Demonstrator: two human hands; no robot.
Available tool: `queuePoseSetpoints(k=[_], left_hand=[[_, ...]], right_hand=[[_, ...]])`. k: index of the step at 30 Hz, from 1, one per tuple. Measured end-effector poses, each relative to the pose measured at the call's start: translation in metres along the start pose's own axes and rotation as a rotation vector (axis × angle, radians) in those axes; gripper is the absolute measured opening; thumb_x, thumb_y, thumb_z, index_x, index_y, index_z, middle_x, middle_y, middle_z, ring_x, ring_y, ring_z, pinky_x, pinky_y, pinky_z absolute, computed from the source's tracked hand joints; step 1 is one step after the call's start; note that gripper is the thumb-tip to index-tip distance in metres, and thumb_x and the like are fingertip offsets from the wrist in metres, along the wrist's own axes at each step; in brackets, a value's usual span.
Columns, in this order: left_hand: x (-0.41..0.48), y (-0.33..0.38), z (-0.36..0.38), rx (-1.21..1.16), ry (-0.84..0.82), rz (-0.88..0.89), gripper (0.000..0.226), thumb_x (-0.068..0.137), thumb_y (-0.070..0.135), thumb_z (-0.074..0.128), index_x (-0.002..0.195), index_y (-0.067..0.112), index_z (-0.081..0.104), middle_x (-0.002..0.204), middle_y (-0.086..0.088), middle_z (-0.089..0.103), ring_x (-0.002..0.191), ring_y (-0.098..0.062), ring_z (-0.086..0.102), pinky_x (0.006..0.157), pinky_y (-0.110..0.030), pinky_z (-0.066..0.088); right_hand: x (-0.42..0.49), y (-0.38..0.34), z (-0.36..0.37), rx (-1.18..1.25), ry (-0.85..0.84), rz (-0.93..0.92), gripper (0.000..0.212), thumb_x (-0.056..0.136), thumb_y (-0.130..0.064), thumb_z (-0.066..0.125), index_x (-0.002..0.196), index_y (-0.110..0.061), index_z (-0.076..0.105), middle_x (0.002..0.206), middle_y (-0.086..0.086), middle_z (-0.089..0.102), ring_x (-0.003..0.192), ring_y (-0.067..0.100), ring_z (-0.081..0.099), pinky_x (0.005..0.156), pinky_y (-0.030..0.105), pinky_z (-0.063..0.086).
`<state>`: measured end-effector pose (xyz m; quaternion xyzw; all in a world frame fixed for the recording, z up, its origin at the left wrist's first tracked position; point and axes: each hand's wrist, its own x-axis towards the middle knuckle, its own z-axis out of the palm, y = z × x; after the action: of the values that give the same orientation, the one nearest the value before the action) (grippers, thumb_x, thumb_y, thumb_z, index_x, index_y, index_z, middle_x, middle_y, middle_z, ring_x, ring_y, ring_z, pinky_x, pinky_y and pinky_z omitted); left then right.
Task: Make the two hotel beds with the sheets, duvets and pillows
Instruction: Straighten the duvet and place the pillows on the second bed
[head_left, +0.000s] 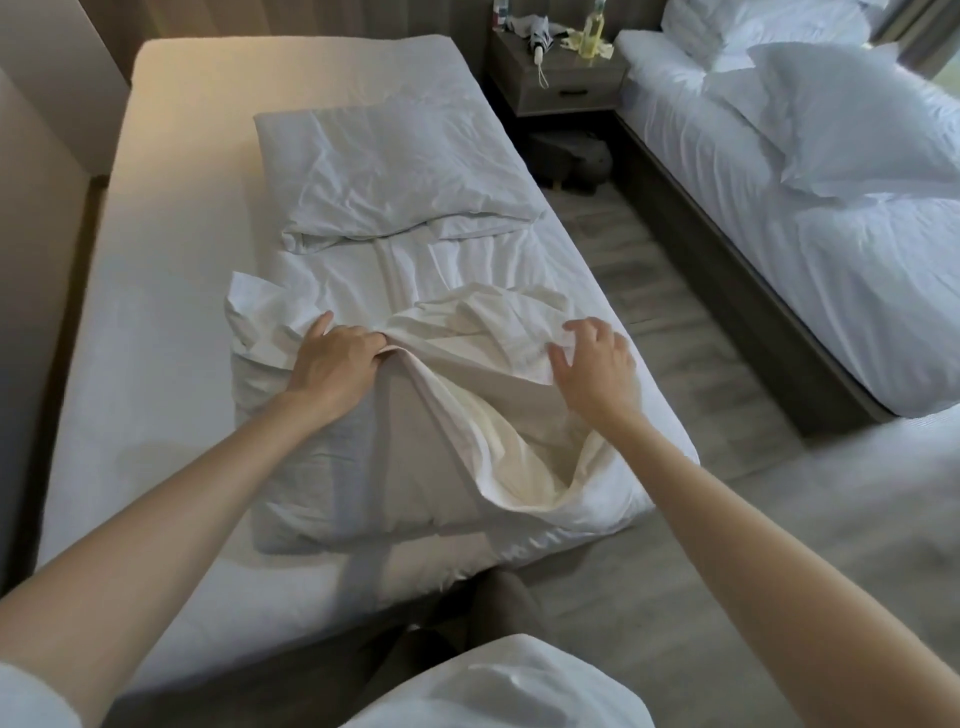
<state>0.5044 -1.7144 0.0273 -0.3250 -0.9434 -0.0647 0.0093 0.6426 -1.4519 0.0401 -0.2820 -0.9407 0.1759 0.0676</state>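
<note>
Mattress (156, 312) bears a crumpled sheet (467, 332); left hand (337, 358) pinches it, right hand (597, 366) splayed atop; next, probably, spread it.

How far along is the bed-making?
Done: the near mattress looks sheeted. In hand: the left hand pinches the loose white cover, and the right hand rests open on it. Left: it lies bunched, not spread. The far bed has pillows, but its duvet looks rumpled.

We find a white duvet cover (467, 332), cream inside, and a white pillow (384, 176) left of the grey wood-grain nightstand (561, 78), a pale yellow bottle (592, 31) on it, grey plank-patterned floor (649, 291) before it.
</note>
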Motion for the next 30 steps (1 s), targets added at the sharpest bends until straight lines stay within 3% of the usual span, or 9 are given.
queuePoseSetpoints(k=[8,11,13,16,18,20,23,26,30], left_hand=[[0.015,-0.012,0.018,-0.027,0.085,0.137,0.008,0.084,0.007,0.068,0.092,0.008,0.069,0.078,-0.010,0.061,0.081,-0.034,0.063,0.110,-0.052,0.022],[0.025,-0.015,0.024,-0.012,0.078,0.168,0.017,0.080,0.005,0.073,0.096,0.010,0.069,0.078,-0.007,0.060,0.080,-0.031,0.064,0.108,-0.050,0.024],[0.030,-0.016,0.027,-0.010,0.087,0.200,0.022,0.077,0.003,0.074,0.095,0.013,0.066,0.075,-0.005,0.057,0.075,-0.030,0.062,0.107,-0.049,0.025],[0.037,-0.019,0.031,-0.061,0.084,0.252,0.022,0.081,0.006,0.069,0.095,0.017,0.056,0.072,-0.003,0.056,0.071,-0.028,0.062,0.110,-0.037,0.019],[0.042,-0.018,0.028,-0.110,0.073,0.254,0.005,0.091,0.018,0.055,0.092,0.018,0.051,0.071,-0.002,0.058,0.071,-0.026,0.062,0.114,-0.024,0.012],[0.044,-0.016,0.023,-0.160,0.070,0.172,0.014,0.095,0.024,0.051,0.087,0.013,0.049,0.070,-0.006,0.058,0.073,-0.031,0.062,0.110,-0.026,0.022],[0.047,-0.010,0.018,-0.288,0.052,0.015,0.026,0.091,0.016,0.062,0.107,0.003,0.046,0.075,-0.009,0.055,0.079,-0.036,0.057,0.072,-0.039,0.040],[0.058,-0.018,0.022,-0.279,-0.010,-0.054,0.051,0.093,0.018,0.059,0.139,0.010,0.040,0.078,-0.004,0.060,0.079,-0.031,0.052,0.080,-0.039,0.038],[0.068,-0.023,0.031,-0.218,-0.098,-0.107,0.030,0.097,0.009,0.049,0.123,0.017,0.061,0.112,-0.008,0.069,0.103,-0.029,0.061,0.095,-0.039,0.032]], right_hand=[[0.106,0.038,0.037,0.288,-0.357,0.518,0.071,0.092,-0.063,0.039,0.147,-0.021,0.024,0.137,0.013,0.048,0.121,0.037,0.046,0.103,0.051,0.039],[0.127,0.044,0.045,0.413,-0.433,0.639,0.076,0.090,-0.051,0.056,0.145,-0.010,0.024,0.131,0.013,0.050,0.111,0.036,0.054,0.079,0.041,0.047],[0.138,0.051,0.052,0.407,-0.514,0.663,0.052,0.087,-0.033,0.068,0.121,-0.001,0.044,0.115,0.014,0.056,0.093,0.031,0.057,0.066,0.037,0.047],[0.149,0.059,0.063,0.295,-0.523,0.554,0.013,0.085,-0.009,0.060,0.094,-0.005,0.052,0.093,0.011,0.060,0.075,0.025,0.057,0.067,0.032,0.049],[0.156,0.058,0.064,0.333,-0.467,0.479,0.012,0.088,-0.013,0.051,0.094,-0.006,0.059,0.085,0.008,0.059,0.071,0.024,0.057,0.064,0.030,0.047],[0.167,0.051,0.059,0.344,-0.399,0.382,0.016,0.091,-0.019,0.049,0.090,-0.012,0.063,0.080,0.004,0.059,0.075,0.027,0.057,0.067,0.032,0.047],[0.181,0.030,0.043,0.347,-0.375,0.205,0.022,0.088,-0.004,0.045,0.070,-0.014,0.055,0.067,0.000,0.050,0.065,0.020,0.046,0.055,0.027,0.036],[0.174,-0.001,0.030,0.403,-0.498,0.007,0.025,0.083,0.007,0.036,0.076,-0.009,0.054,0.071,0.003,0.050,0.064,0.015,0.043,0.054,0.022,0.033],[0.148,-0.032,0.020,0.455,-0.868,-0.110,0.025,0.080,0.002,0.038,0.081,-0.009,0.061,0.079,0.003,0.060,0.072,0.017,0.056,0.066,0.027,0.049]])
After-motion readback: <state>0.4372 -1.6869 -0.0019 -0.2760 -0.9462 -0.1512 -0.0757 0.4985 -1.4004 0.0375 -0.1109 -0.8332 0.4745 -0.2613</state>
